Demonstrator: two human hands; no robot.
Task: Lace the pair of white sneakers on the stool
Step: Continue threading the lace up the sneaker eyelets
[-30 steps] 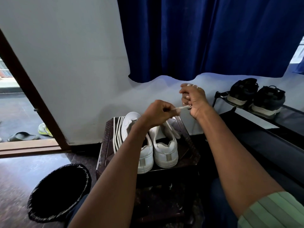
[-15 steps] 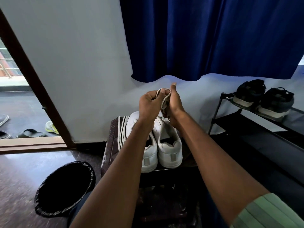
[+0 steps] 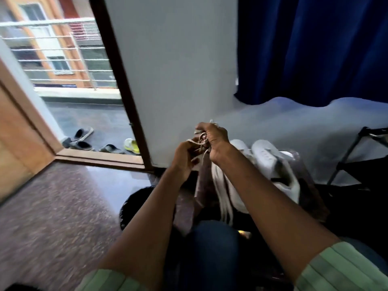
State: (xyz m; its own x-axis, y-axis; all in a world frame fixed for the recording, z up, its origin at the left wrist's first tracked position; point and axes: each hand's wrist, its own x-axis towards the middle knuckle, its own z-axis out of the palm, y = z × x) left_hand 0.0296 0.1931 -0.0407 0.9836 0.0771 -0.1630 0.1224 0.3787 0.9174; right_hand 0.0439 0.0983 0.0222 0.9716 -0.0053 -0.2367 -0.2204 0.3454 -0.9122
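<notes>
Mid-frame, our left hand (image 3: 184, 156) and right hand (image 3: 214, 139) each keep a tight grip clamped on the tangled white lace (image 3: 198, 142). The white sneakers (image 3: 270, 162) sit on the stool (image 3: 312, 192) just right of our hands, kinda blurry.

A white shoelace (image 3: 199, 141) is gripped between the left hand (image 3: 184, 158) and the right hand (image 3: 214, 141), both curled round it, above the stool's (image 3: 204, 185) left edge. The white sneakers (image 3: 270, 162) are seen on the stool, behind the right forearm.
</notes>
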